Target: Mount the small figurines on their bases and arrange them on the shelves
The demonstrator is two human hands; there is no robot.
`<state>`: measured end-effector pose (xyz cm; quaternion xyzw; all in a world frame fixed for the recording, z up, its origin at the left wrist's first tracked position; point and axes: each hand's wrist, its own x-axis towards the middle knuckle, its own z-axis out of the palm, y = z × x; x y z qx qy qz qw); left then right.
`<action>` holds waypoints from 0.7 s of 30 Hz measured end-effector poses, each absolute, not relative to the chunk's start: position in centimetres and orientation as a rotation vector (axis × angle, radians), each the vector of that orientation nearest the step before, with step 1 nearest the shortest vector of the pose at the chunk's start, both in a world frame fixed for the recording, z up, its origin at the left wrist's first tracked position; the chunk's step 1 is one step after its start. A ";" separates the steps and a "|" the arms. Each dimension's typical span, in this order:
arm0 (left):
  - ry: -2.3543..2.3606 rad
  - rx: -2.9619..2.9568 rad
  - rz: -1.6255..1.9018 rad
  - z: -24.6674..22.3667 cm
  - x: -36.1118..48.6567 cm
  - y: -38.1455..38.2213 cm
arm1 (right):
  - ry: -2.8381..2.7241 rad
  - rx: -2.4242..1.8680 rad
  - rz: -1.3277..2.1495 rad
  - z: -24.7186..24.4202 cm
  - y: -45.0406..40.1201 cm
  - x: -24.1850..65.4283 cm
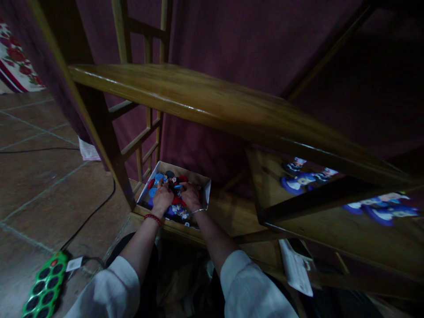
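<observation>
Both hands reach down into a shallow white cardboard box (183,171) on a low wooden shelf. My left hand (162,198) rests on a heap of small colourful cartoon figure pieces (175,211), beside round blue pieces (156,181). My right hand (191,196) is at the heap's right side, its fingertips pinching a small blue piece (178,187). Much of the heap lies hidden under my hands. A red beaded bracelet circles my left wrist, and a thin silver bangle circles my right.
A wooden shelf board (212,104) runs overhead, close above the box. Blue-and-white figures (298,181) lie on a shelf at the right. Maroon cloth (225,48) hangs behind. A green power strip (45,285) and black cable (92,216) lie on the tiled floor.
</observation>
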<state>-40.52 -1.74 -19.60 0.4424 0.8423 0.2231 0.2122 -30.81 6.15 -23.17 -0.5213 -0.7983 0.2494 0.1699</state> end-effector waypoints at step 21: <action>2.353 1.385 0.537 -19.6 -38.8 -1.9 | -2.196 -1.426 0.728 -22.7 4.9 -30.7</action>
